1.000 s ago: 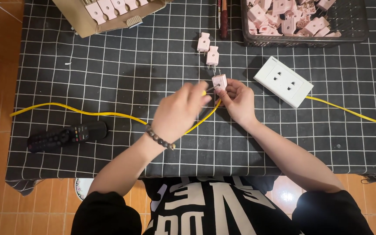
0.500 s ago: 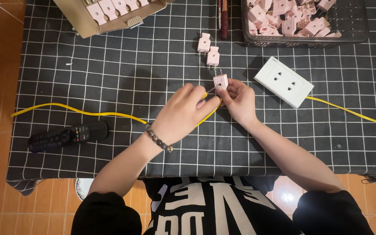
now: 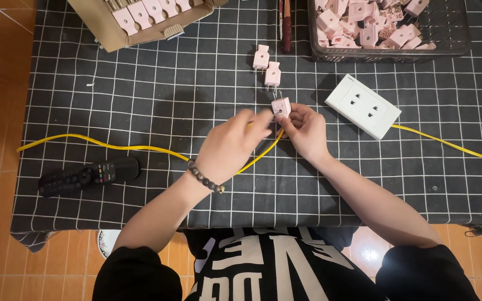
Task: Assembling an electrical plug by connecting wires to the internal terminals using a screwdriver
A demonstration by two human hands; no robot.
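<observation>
A tan cardboard box (image 3: pixel 119 34), open at the top and rectangular, is sitting at the far left edge of the black checked tablecloth (image 3: pixel 140 100) and is holding a row of pale pink plugs (image 3: pixel 140 11). A dark mesh basket (image 3: pixel 444 39) is standing at the far right, heaped with more pink plugs. No labels, signs or screens are showing.

The plug (image 3: pixel 281 106) is smooth pale-pink plastic with a soft sheen. The cable (image 3: pixel 112 146) has glossy yellow plastic sheathing. At two o'clock the socket (image 3: pixel 364 106) is glossy white plastic. Matt black checked cloth (image 3: pixel 140 100) covers the worktop. The remote (image 3: pixel 87 175) is matt black plastic.
</observation>
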